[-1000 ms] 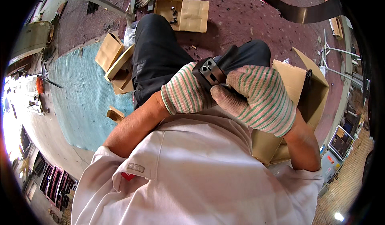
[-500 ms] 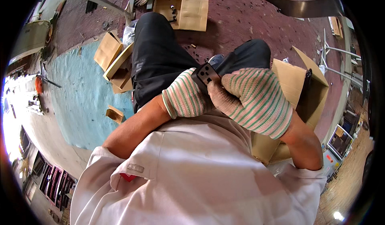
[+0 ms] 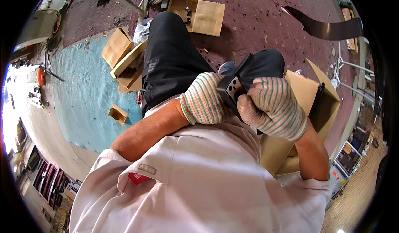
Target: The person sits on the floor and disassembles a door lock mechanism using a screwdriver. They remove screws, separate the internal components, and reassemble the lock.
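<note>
Black and smooth, a long part is held just in front of the white shirt. Work on it looks under way, not finished: it is in hand, not set down, and the openings in its grey end face show uncovered. What else is left cannot be told. At least 3 round, dark openings show, and a dark bar stretches away behind, perhaps the same piece. The left hand, in a striped knit glove, wraps around the part; the right hand, gloved alike, is clenched at the lower edge of the face, and whatever it pinches is hidden. Beside the right forearm stands a large carton. Farther ahead, a smaller box holds little black pieces; off to the left, folded cardboard lies on a blue mat.
</note>
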`<state>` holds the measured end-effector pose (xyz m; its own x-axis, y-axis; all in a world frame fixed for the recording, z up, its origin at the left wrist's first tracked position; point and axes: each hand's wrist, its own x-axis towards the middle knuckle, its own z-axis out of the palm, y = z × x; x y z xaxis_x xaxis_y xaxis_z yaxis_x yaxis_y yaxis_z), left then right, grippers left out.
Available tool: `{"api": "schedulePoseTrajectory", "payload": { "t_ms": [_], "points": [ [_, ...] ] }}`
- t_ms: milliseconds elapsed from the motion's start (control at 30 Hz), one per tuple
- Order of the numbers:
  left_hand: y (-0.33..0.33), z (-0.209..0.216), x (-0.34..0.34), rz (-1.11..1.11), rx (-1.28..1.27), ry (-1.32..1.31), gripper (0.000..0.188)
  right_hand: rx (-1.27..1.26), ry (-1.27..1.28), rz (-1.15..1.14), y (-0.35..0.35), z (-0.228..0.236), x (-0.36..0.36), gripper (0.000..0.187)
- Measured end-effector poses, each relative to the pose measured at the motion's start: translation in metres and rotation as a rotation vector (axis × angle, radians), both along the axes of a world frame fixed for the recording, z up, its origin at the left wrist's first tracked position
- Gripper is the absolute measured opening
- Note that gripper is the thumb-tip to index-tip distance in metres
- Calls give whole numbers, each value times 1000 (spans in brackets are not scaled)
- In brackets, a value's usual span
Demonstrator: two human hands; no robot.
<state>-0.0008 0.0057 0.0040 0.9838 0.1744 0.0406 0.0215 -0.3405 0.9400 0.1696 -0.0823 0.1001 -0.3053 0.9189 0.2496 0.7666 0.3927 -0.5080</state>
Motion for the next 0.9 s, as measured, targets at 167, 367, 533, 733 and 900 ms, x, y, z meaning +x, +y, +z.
{"api": "schedulePoseTrajectory", "payload": {
  "t_ms": [167,367,533,733,900],
  "points": [
    [-7,-16,-6,116,-154,-226,28,-75,-81,-209,4,17,-32,24],
    [-12,-27,-8,194,-241,-212,26,-269,143,-153,13,8,-19,26],
    [-8,-21,-4,152,37,-172,16,-254,261,-92,14,-4,-2,28],
    [-2,-12,-7,142,-18,-241,22,-99,-85,-164,12,9,-28,23],
    [-5,-4,-1,104,-224,-105,18,-130,207,-69,10,-14,4,27]
  ]
}}
